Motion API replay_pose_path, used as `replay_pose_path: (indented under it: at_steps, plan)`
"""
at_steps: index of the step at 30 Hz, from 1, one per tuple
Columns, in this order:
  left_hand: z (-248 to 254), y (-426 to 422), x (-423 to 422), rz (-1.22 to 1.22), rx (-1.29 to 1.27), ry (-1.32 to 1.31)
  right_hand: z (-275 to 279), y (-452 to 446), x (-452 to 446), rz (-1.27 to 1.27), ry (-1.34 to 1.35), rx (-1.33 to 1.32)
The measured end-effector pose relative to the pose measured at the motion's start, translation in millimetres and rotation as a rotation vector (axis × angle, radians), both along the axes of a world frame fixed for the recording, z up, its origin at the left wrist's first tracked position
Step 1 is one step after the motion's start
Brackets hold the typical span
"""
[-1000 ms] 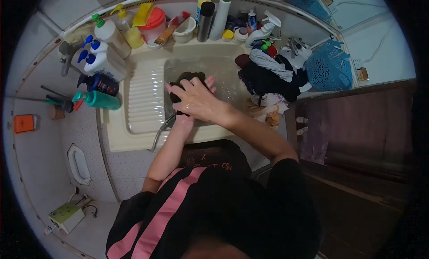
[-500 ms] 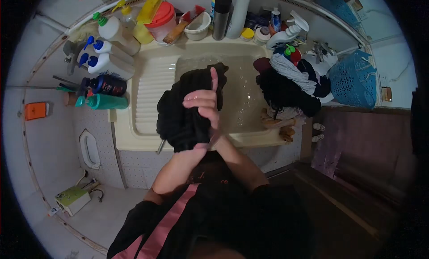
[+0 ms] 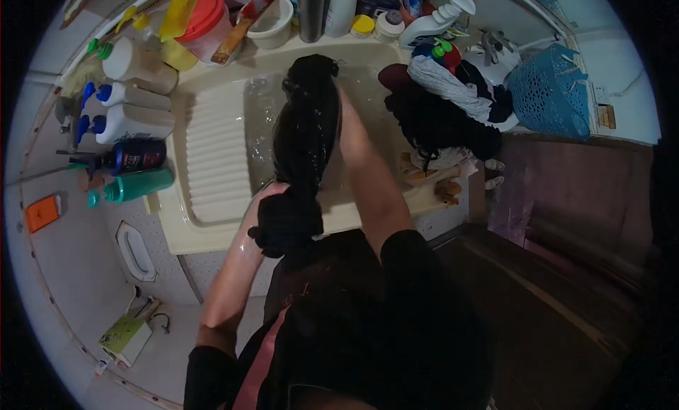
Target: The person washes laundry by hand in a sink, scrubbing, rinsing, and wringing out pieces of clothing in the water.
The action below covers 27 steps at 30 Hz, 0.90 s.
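Note:
A wet black garment (image 3: 305,134) hangs stretched lengthwise over the washbasin (image 3: 361,148), its folds glistening. My left hand (image 3: 274,188) holds its near part; a thick bunch of the cloth drapes over the wrist and covers the fingers. Toward the far end, my right hand (image 3: 344,103) grips the garment from its right side, fingers hidden behind the fabric. Shallow water with some suds lies in the basin below. To the left of the cloth is the ribbed washboard (image 3: 217,155), built into the basin.
Bottles, among them a teal bottle (image 3: 143,184), line the left rim. A red-lidded tub (image 3: 204,21), a white container (image 3: 271,24) and a spray bottle (image 3: 438,15) stand along the back. Piled clothes (image 3: 447,127) and a blue basket (image 3: 550,91) are at the right.
The bundled garment is now drawn out lengthwise. My right hand has moved forward to its far end, while my left has moved back toward me. The view has shifted slightly.

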<state>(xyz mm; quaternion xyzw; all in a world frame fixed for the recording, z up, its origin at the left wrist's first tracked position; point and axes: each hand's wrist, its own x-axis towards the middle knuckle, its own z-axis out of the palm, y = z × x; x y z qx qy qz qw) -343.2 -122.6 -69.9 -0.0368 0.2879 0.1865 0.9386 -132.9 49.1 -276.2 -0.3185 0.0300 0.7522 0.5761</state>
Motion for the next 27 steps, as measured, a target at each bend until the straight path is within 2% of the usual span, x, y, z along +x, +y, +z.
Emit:
replay_pose_path:
  at_steps: [1, 2, 4, 5, 6, 7, 8, 9, 10, 12, 13, 14, 15, 17, 18, 19, 20, 22, 23, 25, 27]
  plan:
    - [-11, 11, 0, -0.129, 0.044, 0.322, 11, 9, 5, 0.095, -0.326, 0.029]
    - [-4, 24, 0, -0.25, 0.11, 0.409, 24, 18, 10, 0.198, -0.654, 0.029]
    - [-52, 52, 0, -0.588, 0.238, 0.529, 47, 24, 14, 0.41, -1.297, 0.078]
    - [-40, 65, 11, -0.781, 0.354, 0.694, 54, 22, 11, 0.511, -1.54, 0.13]
    - [-57, 75, 19, -0.945, 0.668, 0.822, 55, 22, 3, 0.609, -1.782, 0.191]
    - [-71, 78, 25, -1.11, 0.987, 0.937, 52, 24, -6, 0.619, -1.764, 0.205]
    - [-66, 77, 34, -1.11, 0.975, 0.949, 48, 29, -11, 0.922, -1.907, 0.242]
    - [-62, 77, 45, -1.325, 1.158, 1.125, 45, 33, -13, 1.235, -2.037, 0.276]
    - [-58, 77, 52, -1.54, 1.345, 1.298, 45, 32, -13, 1.236, -2.036, 0.281]
    - [-48, 83, 46, -1.546, 1.373, 1.219, 44, 30, -13, 1.322, -2.099, 0.416]
    - [-27, 85, 34, -1.269, 1.266, 0.97, 63, 31, -11, 1.32, -2.096, 0.423]
    - [-14, 86, 21, -0.995, 1.144, 0.729, 98, 34, -3, 1.278, -1.899, 0.456]
    - [-19, 84, 6, -0.996, 1.141, 0.733, 122, 30, 7, 1.237, -1.701, 0.481]
    - [-46, 70, -23, -0.499, 0.652, 0.26, 136, 5, 33, 0.667, -0.656, 0.205]
    - [-50, 52, -26, -0.323, 0.537, 0.259, 124, -3, 35, 0.673, -0.656, 0.215]
    - [-55, 34, -29, -0.146, 0.434, 0.244, 96, -12, 35, 0.506, -0.457, 0.13]
    - [-47, 27, -19, -0.018, 0.391, -0.113, 80, -21, 33, 0.337, -0.258, 0.046]
    - [-30, 15, 5, 0.2, 0.308, -0.467, 82, -52, -13, -0.01, -0.017, -0.005]
    - [-25, 8, 17, 0.205, 0.318, -0.468, 100, -68, -33, -0.003, -0.019, 0.004]
    - [-24, -1, 28, 0.256, 0.265, -0.568, 142, -91, -68, -0.226, 0.056, 0.065]
    - [-22, -2, 29, 0.29, 0.198, -0.684, 109, -86, -102, -0.224, 0.067, 0.067]
